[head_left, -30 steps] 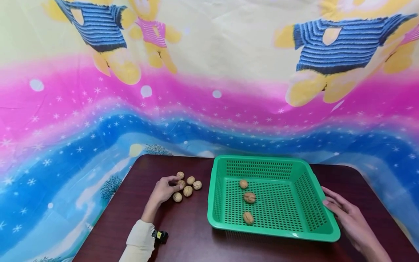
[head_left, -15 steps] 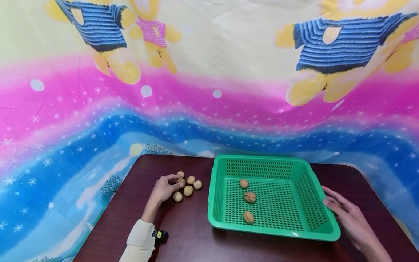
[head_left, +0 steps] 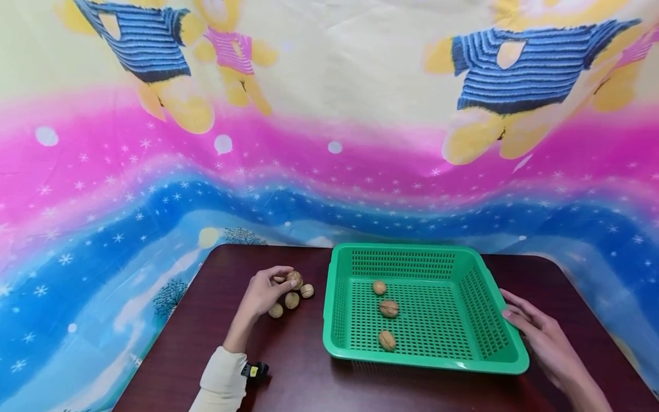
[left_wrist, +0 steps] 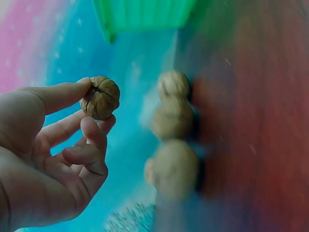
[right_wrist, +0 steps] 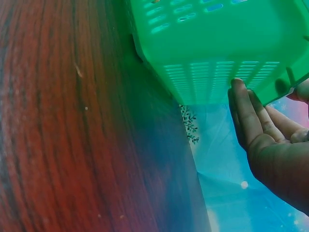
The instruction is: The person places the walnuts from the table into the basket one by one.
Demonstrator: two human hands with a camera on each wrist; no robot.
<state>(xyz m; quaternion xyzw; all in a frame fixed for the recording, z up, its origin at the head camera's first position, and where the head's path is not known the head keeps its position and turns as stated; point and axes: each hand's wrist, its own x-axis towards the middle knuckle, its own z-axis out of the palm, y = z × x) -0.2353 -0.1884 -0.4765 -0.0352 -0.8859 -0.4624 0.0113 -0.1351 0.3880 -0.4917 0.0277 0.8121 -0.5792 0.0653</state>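
Note:
My left hand (head_left: 261, 295) pinches a walnut (left_wrist: 100, 98) between thumb and fingertips; the left wrist view shows it held up off the table. Several other walnuts (head_left: 292, 300) lie close together by that hand, partly behind its fingers. To their right is a green plastic basket (head_left: 427, 364) with slotted walls. Inside, 3 walnuts (head_left: 388, 309) are spread along the left part of its floor. My right hand (head_left: 547, 339) holds the basket's right side, thumb at the rim and fingers (right_wrist: 248, 116) along the outer wall.
The dark red wooden table (head_left: 304, 366) has rounded far corners. Right behind it hangs a cloth backdrop (head_left: 309, 143) printed with bears and snowflakes. A black device (head_left: 255, 371) is strapped at the left wrist, below a cream sleeve (head_left: 222, 375).
The left hand has lifted its walnut from the group and moved slightly right and up. The head view has shifted a little. The right hand keeps its hold on the basket.

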